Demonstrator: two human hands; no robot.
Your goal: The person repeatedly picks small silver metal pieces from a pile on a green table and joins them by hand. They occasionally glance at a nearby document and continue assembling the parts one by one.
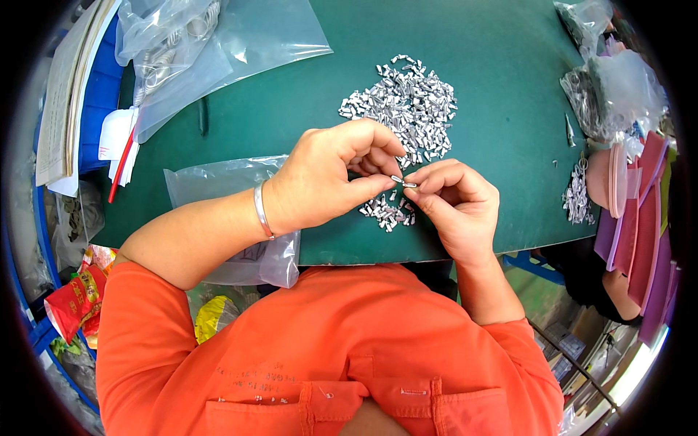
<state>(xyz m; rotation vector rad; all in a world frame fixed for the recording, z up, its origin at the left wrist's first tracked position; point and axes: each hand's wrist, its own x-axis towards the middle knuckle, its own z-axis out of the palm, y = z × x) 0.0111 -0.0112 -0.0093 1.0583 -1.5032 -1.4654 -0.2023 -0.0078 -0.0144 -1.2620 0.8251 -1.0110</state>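
My left hand, with a silver bangle at its wrist, pinches a small silvery metal piece between thumb and fingertips. Close beside it, my right hand holds a similar small metal piece between thumb and forefinger. The two pieces nearly meet; whether they are joined I cannot tell. Beyond my hands spreads a large heap of small metal pieces. Below my fingers, nearer the table edge, lies a smaller heap of such pieces, partly covered by my hands.
A clear plastic bag lies under my left forearm on the green table. At the far left are another clear bag, a blue bin and a red pen. On the right sit bagged parts and a pink container.
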